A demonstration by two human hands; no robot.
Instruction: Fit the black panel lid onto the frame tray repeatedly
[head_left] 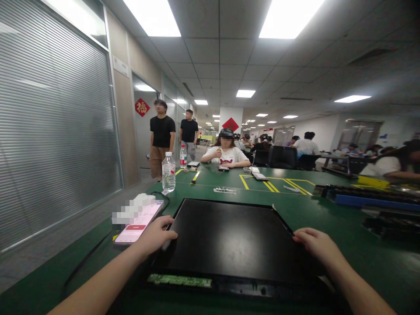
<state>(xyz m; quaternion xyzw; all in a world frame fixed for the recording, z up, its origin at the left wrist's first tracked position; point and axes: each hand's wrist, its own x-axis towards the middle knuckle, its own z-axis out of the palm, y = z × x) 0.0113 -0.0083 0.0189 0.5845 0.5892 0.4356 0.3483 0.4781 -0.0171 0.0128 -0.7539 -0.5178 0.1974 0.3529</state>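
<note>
A black LCD screen panel (226, 240) with a thin dark frame lies face up in front of me, above or on the green table. My left hand (159, 234) grips its left edge, the thumb over the rim and the other fingers partly hidden. On the opposite side my right hand (313, 243) pinches the right edge, its lower fingers out of sight. Along the panel's near edge runs a green circuit board strip (180, 280). A small pale tab (273, 207) sticks up at the far right corner.
Left of the panel lie a lit phone (139, 225) and a black cable (88, 253); a water bottle (168, 173) stands behind. Dark parts with a blue strip (357, 201) are stacked at right. Across the green table (203, 181) sits a person (226, 153).
</note>
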